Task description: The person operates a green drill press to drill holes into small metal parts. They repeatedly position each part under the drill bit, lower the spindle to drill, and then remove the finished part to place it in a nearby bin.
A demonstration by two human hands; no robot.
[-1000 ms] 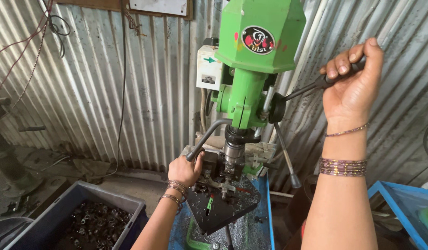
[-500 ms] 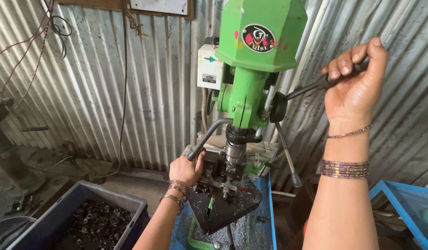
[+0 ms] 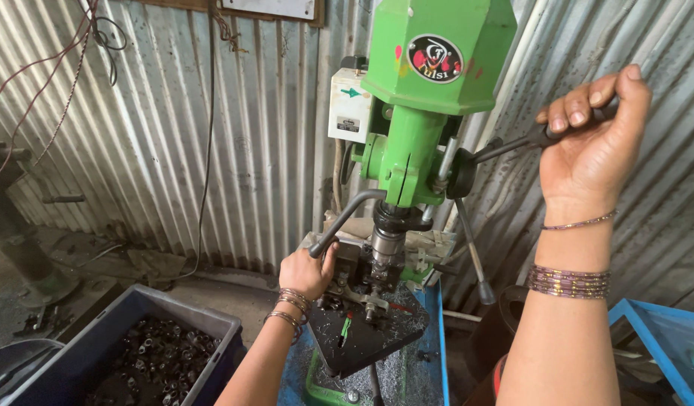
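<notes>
A green bench drill press (image 3: 429,83) stands against the corrugated wall. My right hand (image 3: 591,143) is raised at the upper right, closed around the black feed handle (image 3: 512,144) of the press. My left hand (image 3: 305,272) reaches low beside the spindle (image 3: 387,244), gripping the end of a bent grey lever (image 3: 343,219) at the fixture on the black work table (image 3: 365,338). Both wrists wear bangles. Whatever sits under the spindle is too small and cluttered to tell apart.
A dark blue crate (image 3: 117,353) full of small dark metal parts stands at lower left. A second feed handle (image 3: 471,252) hangs down to the right of the spindle. A blue tray edge (image 3: 659,342) shows at lower right. Corrugated metal sheet (image 3: 174,128) forms the wall behind.
My right hand on the feed handle has shifted slightly up and to the right. My left hand stays on the grey lever.
</notes>
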